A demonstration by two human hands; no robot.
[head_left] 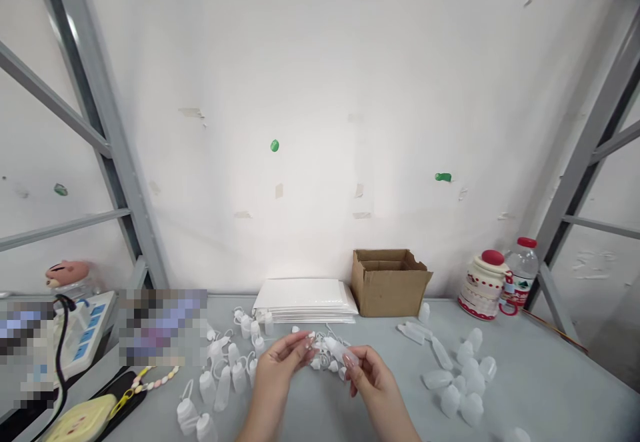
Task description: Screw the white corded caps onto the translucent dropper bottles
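Note:
My left hand [281, 361] and my right hand [369, 372] meet above the grey table [540, 375], fingers pinched together. Between them is a small translucent squeeze bottle [336, 347], lying roughly level; the right fingers grip its body and the left fingertips pinch its tip end. To the left of the hands stand and lie several empty white bottles with tethered caps [220, 379]. To the right lies another group of capped bottles [465, 375]. A few loose caps [325, 362] rest under the hands.
A stack of white padded envelopes [305, 301] lies against the wall. Beside it stands an open cardboard box [389, 281]. At the right are a red-lidded jar [484, 285] and a water bottle [523, 270]. A power strip [87, 332], cable and phone [85, 419] sit at the left.

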